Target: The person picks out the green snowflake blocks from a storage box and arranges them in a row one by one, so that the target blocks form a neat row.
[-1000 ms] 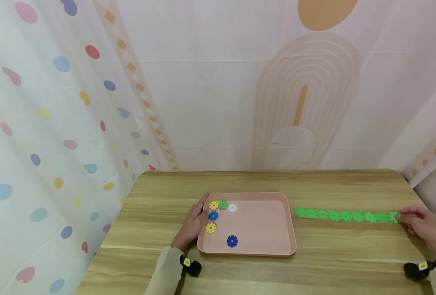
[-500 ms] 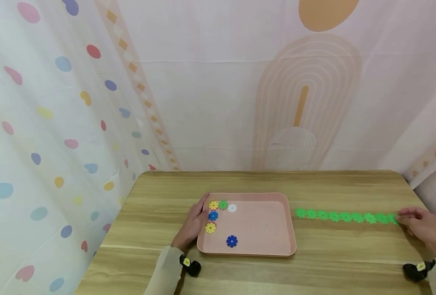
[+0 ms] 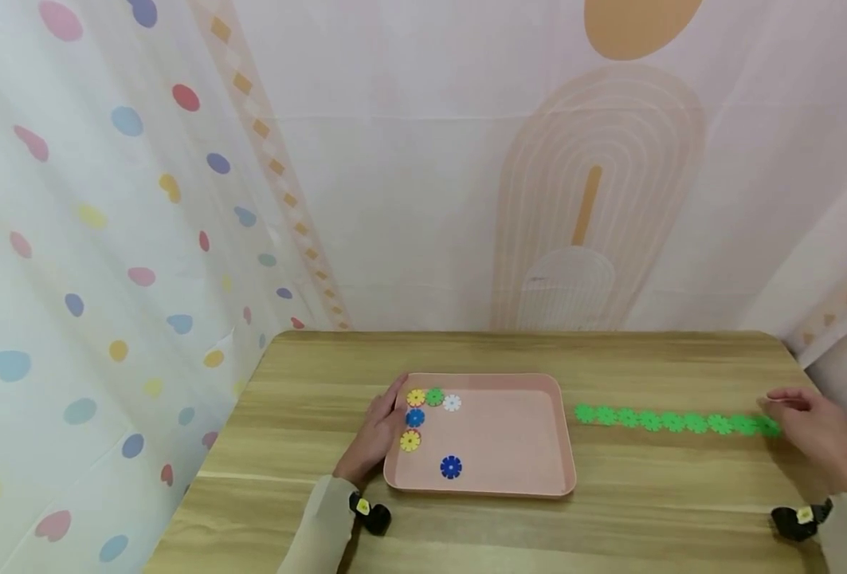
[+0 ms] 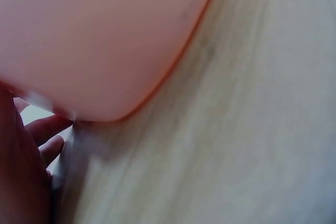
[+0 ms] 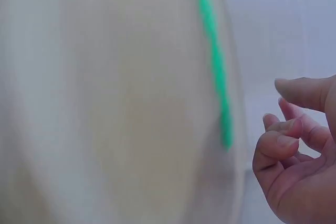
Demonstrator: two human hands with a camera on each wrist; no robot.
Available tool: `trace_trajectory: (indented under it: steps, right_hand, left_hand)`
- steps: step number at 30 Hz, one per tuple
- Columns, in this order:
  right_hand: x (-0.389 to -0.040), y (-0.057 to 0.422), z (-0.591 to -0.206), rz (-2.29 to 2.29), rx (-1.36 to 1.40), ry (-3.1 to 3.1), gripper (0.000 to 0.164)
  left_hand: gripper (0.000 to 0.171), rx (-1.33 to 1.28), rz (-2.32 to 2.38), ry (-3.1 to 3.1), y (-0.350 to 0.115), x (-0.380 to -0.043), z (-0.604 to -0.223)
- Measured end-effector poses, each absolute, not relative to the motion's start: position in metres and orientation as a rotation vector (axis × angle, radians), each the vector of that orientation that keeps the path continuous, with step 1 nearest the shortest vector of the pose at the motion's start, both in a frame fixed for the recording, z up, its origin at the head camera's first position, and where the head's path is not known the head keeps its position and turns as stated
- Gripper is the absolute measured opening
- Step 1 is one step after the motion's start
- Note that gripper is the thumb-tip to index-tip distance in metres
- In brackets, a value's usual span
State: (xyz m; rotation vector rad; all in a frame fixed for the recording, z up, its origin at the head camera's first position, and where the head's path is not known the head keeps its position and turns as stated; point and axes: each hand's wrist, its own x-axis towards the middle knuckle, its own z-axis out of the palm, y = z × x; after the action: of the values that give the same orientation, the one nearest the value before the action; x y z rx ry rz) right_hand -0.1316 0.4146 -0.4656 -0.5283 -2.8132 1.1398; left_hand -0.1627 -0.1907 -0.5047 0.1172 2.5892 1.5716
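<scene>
My left hand grips the left side of a pink tray, the thumb over its rim. Seen from the left wrist, the fingers reach beneath the tray's edge. Several flower-shaped plastic discs lie inside, among them a white disc, a dark blue disc and a yellow disc. To the right of the tray stretches a row of green flower discs on the table. Above its right end is my right hand, holding nothing, thumb and forefinger apart in the right wrist view.
The wooden table reaches back to a patterned curtain. More curtain with coloured spots hangs along the left side. Each wrist wears a small black camera, such as the left wrist camera.
My right hand has let go of the last green disc and risen slightly from the row's right end. My left hand stays at the tray's left side.
</scene>
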Motion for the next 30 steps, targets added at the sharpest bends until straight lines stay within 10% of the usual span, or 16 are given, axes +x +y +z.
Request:
trace_trajectory:
  steps: [30]
  right_hand:
    - [-0.194, 0.203, -0.4, 1.81, 0.47, -2.802, 0.024]
  left_hand:
    - [0.056, 0.126, 1.603, 2.548, -0.189, -0.16, -0.496]
